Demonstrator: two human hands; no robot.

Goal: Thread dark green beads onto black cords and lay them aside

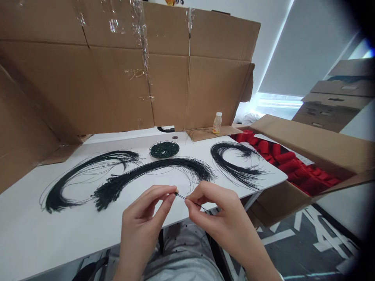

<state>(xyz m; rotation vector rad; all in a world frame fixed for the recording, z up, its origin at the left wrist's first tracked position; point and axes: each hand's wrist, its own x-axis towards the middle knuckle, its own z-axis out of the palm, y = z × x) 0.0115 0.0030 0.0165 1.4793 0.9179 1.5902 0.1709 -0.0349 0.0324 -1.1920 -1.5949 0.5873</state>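
My left hand (149, 218) pinches a small dark bead (176, 193) between thumb and forefinger, above the table's front edge. A thin black cord (181, 197) runs from the bead to my right hand (216, 210), whose thumb and fingers are closed on it. The cord's loose end trails below the right fingers. Just beyond my hands lies a bundle of black cords (164, 166), with dark beads clustered at its left end. Behind that bundle stands a round dish (150, 153) full of small dark green beads (164, 148).
More black cord bundles lie on the white table (73, 238), one at left (67, 175) and a curled one at right (225, 164). Cardboard panels (117, 86) wall the back. A small bottle (216, 123) stands there. An open carton (293, 210) holds red rolls (283, 158).
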